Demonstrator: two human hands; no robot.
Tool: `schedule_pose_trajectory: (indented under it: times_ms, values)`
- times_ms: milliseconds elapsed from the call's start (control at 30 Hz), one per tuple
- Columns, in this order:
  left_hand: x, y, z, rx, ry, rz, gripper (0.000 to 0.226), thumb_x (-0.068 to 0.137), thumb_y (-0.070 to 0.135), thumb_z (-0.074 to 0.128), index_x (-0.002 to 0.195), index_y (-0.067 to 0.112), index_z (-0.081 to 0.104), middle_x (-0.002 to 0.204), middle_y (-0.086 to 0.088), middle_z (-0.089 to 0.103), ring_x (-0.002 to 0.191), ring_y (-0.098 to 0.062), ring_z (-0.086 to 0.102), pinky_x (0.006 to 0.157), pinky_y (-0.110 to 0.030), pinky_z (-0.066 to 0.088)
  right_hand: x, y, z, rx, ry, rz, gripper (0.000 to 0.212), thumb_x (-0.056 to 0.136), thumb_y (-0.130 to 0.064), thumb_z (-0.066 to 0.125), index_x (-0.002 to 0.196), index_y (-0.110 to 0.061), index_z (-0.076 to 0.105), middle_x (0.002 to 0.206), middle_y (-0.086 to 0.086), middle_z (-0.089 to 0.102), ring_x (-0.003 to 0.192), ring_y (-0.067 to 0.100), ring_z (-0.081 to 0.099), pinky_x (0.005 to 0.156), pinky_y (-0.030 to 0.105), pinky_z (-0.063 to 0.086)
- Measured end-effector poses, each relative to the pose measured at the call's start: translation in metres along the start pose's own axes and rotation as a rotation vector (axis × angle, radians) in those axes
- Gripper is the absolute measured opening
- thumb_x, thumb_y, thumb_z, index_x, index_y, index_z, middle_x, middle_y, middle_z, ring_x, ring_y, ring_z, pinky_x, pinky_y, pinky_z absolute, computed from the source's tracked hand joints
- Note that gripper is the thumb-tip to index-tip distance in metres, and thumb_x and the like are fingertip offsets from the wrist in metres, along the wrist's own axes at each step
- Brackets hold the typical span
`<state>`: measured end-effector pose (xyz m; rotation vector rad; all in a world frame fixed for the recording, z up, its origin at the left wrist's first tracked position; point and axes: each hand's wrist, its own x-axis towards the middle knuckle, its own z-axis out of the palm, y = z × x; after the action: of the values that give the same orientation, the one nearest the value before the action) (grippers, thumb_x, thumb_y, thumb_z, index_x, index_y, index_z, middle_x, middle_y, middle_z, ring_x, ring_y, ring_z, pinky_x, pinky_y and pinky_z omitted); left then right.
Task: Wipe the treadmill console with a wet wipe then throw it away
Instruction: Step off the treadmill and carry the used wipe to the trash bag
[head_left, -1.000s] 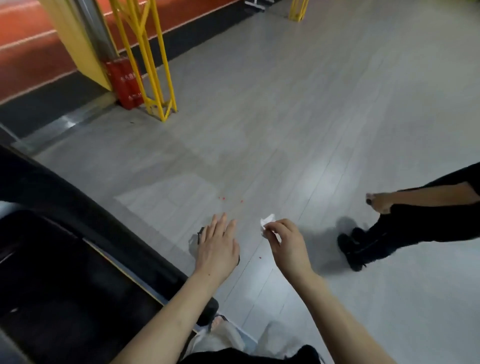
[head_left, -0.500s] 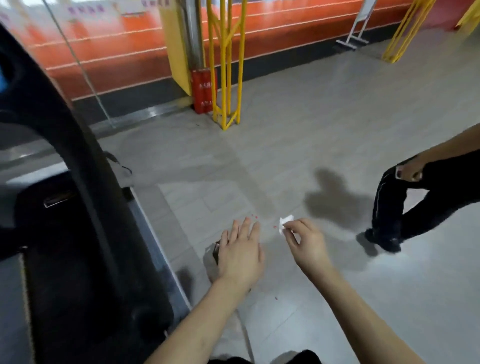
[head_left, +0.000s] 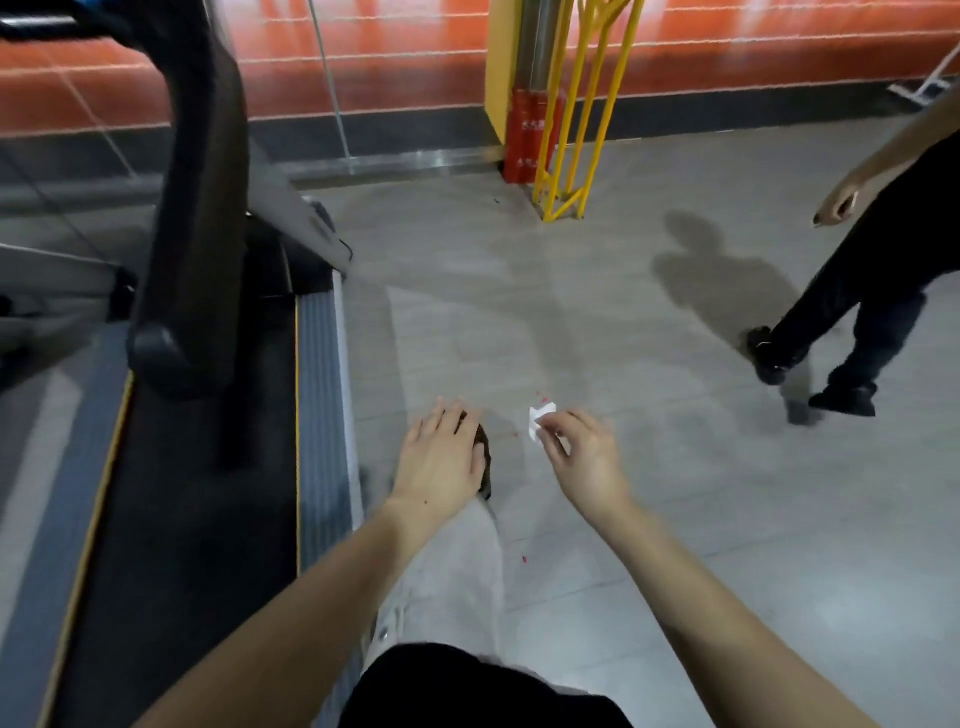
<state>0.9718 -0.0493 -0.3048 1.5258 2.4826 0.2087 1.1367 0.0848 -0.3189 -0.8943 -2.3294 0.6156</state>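
White and crumpled, one wet wipe sits pinched in the right hand by fingertips, the other fingers loosely curled, out over the grey floor. Left hand spreads flat, holding nothing. One treadmill stands at left, console unseen.

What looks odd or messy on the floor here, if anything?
Small red specks are scattered on the grey floor near the white wet wipe pinched in the right hand; one more lies nearer the leg. They look like litter or drips, though I can't tell which. Nothing else stands out.
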Motion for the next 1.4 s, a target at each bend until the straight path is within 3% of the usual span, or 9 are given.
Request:
schedule_pose_trajectory:
  times_ms: [267, 400, 500, 633, 800, 933, 1133, 1267, 1400]
  values:
    - [-0.010, -0.007, 0.019, 0.015, 0.012, -0.104, 0.056, 0.104, 0.033, 0.044, 0.157, 0.016, 0.041, 0.162, -0.008, 0.043, 0.152, -0.030, 0.035, 0.123, -0.044, 0.027, -0.002, 0.013, 0.031, 0.052, -0.161, -0.041, 0.012, 0.089, -0.001, 0.074, 0.093, -0.012, 0.074, 0.090, 0.001, 0.065, 0.082, 0.021, 0.062, 0.082, 0.008, 0.036]
    - [0.006, -0.031, 0.038, 0.023, -0.041, -0.134, 0.056, 0.103, 0.033, 0.045, 0.156, 0.016, 0.041, 0.164, -0.007, 0.040, 0.152, -0.029, 0.035, 0.119, -0.045, 0.034, 0.010, 0.023, 0.067, 0.071, -0.229, -0.024, 0.013, 0.087, 0.000, 0.074, 0.093, -0.012, 0.075, 0.091, 0.002, 0.066, 0.082, 0.023, 0.064, 0.083, 0.026, 0.050]
    - [0.022, -0.053, 0.061, 0.003, -0.123, -0.176, 0.057, 0.106, 0.036, 0.035, 0.161, 0.019, 0.030, 0.168, -0.005, 0.033, 0.157, -0.025, 0.026, 0.124, -0.044, 0.029, 0.021, 0.035, 0.101, 0.082, -0.308, 0.027, 0.012, 0.090, -0.006, 0.071, 0.097, -0.014, 0.076, 0.094, 0.001, 0.066, 0.083, 0.022, 0.065, 0.082, 0.038, 0.056]
    - [0.043, -0.079, 0.103, -0.017, -0.190, -0.218, 0.058, 0.106, 0.036, 0.033, 0.161, 0.020, 0.028, 0.168, -0.004, 0.031, 0.157, -0.024, 0.024, 0.126, -0.045, 0.025, 0.032, 0.063, 0.153, 0.089, -0.423, 0.084, 0.013, 0.092, -0.009, 0.068, 0.101, -0.014, 0.076, 0.097, 0.004, 0.066, 0.085, 0.025, 0.065, 0.083, 0.042, 0.056]
    - [0.065, -0.105, 0.173, -0.072, -0.234, -0.309, 0.056, 0.108, 0.034, 0.033, 0.162, 0.021, 0.029, 0.169, -0.003, 0.030, 0.158, -0.023, 0.021, 0.128, -0.043, 0.020, 0.036, 0.105, 0.221, 0.086, -0.550, 0.119, 0.015, 0.092, -0.006, 0.067, 0.102, -0.012, 0.076, 0.096, 0.005, 0.065, 0.086, 0.022, 0.063, 0.076, 0.030, 0.054]
    - [0.091, -0.123, 0.249, -0.092, -0.288, -0.363, 0.058, 0.107, 0.034, 0.036, 0.163, 0.021, 0.026, 0.171, -0.002, 0.026, 0.159, -0.023, 0.019, 0.128, -0.045, 0.021, 0.030, 0.158, 0.291, 0.070, -0.666, 0.157, 0.013, 0.092, -0.011, 0.064, 0.099, -0.015, 0.074, 0.092, 0.005, 0.064, 0.088, 0.027, 0.062, 0.079, 0.038, 0.050]
    - [0.123, -0.136, 0.378, -0.111, -0.380, -0.389, 0.057, 0.107, 0.031, 0.036, 0.162, 0.020, 0.026, 0.171, -0.003, 0.024, 0.159, -0.025, 0.017, 0.127, -0.046, 0.022, 0.019, 0.238, 0.397, 0.024, -0.779, 0.157, 0.016, 0.100, -0.019, 0.058, 0.102, -0.014, 0.073, 0.096, 0.003, 0.061, 0.089, 0.024, 0.059, 0.074, 0.034, 0.046]
    - [0.144, -0.156, 0.446, -0.088, -0.360, -0.384, 0.051, 0.106, 0.030, 0.038, 0.156, 0.019, 0.033, 0.165, -0.004, 0.034, 0.155, -0.025, 0.026, 0.123, -0.045, 0.028, 0.016, 0.285, 0.468, -0.050, -0.819, 0.151, 0.024, 0.103, -0.022, 0.053, 0.104, -0.010, 0.074, 0.101, 0.012, 0.063, 0.092, 0.032, 0.061, 0.075, 0.037, 0.049]
    - [0.171, -0.184, 0.494, -0.075, -0.297, -0.384, 0.051, 0.107, 0.032, 0.037, 0.157, 0.020, 0.033, 0.163, -0.003, 0.036, 0.152, -0.024, 0.029, 0.121, -0.045, 0.029, 0.018, 0.319, 0.531, -0.104, -0.858, 0.167, 0.020, 0.102, -0.019, 0.053, 0.104, -0.012, 0.072, 0.102, 0.010, 0.060, 0.091, 0.033, 0.061, 0.071, 0.035, 0.047]
